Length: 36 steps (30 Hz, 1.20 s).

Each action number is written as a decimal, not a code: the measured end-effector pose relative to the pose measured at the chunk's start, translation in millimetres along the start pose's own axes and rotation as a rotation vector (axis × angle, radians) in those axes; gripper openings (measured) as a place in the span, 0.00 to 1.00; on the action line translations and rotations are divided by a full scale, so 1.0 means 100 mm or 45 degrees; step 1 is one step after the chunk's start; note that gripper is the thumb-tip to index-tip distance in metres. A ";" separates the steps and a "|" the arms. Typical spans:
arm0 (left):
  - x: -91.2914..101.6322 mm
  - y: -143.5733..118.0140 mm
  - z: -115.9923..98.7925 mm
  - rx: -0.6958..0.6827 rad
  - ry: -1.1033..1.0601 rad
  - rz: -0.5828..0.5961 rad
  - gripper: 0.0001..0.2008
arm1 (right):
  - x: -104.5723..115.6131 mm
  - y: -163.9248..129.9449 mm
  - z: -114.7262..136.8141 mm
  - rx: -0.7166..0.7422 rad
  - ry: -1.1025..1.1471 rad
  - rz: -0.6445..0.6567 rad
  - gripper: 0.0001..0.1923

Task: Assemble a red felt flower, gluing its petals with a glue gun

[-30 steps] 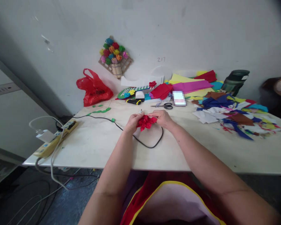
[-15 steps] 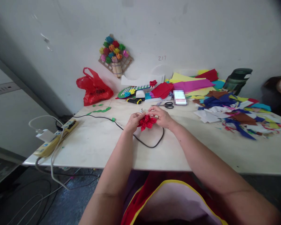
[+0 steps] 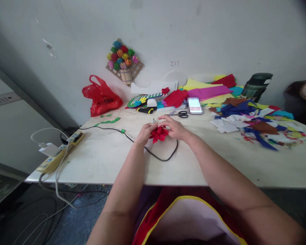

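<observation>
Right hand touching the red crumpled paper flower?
Touching. The head view shows the right hand with its fingertips closed on the red crumpled paper flower, no gap visible; the left hand grips its other side.

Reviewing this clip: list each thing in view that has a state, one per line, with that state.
left hand: closed on the red paper flower
right hand: fingers on the red paper flower
red paper flower: held between both hands, just above the table
scissors: lying flat, blades shut
black cable: looped loosely on the table
red plastic bag: slumped against the wall
power strip: at the table's left edge, cables plugged in
</observation>
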<state>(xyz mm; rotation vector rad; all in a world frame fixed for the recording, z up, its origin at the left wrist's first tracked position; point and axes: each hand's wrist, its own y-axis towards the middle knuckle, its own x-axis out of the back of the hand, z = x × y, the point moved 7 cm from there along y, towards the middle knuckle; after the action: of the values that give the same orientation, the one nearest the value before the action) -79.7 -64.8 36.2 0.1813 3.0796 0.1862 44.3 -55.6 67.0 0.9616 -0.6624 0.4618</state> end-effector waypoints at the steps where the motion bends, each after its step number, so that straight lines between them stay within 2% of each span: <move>1: -0.01 -0.01 -0.02 -0.004 0.006 -0.003 0.23 | 0.00 0.00 0.01 -0.004 0.000 0.004 0.18; 6: -0.01 -0.02 -0.05 -0.028 0.048 -0.017 0.24 | 0.00 0.00 0.03 -0.025 0.036 0.006 0.13; 18: 0.00 -0.01 -0.03 -0.028 0.116 0.003 0.23 | -0.03 0.00 0.05 -0.030 0.019 0.037 0.14; 26: 0.03 0.01 0.04 -0.003 0.122 0.004 0.23 | -0.02 -0.01 -0.13 -0.085 0.173 -0.043 0.18; 31: 0.03 0.02 0.04 -0.026 0.132 0.003 0.23 | 0.01 -0.01 -0.22 -0.138 0.139 -0.017 0.10; 36: 0.04 0.02 0.01 -0.048 0.125 -0.022 0.23 | 0.03 -0.03 -0.35 -0.292 0.074 0.007 0.06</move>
<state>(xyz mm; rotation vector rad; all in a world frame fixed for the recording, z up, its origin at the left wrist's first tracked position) -83.0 -62.3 35.4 0.1477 3.1709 0.2601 58.8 -27.0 53.0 0.7274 -0.6501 0.4078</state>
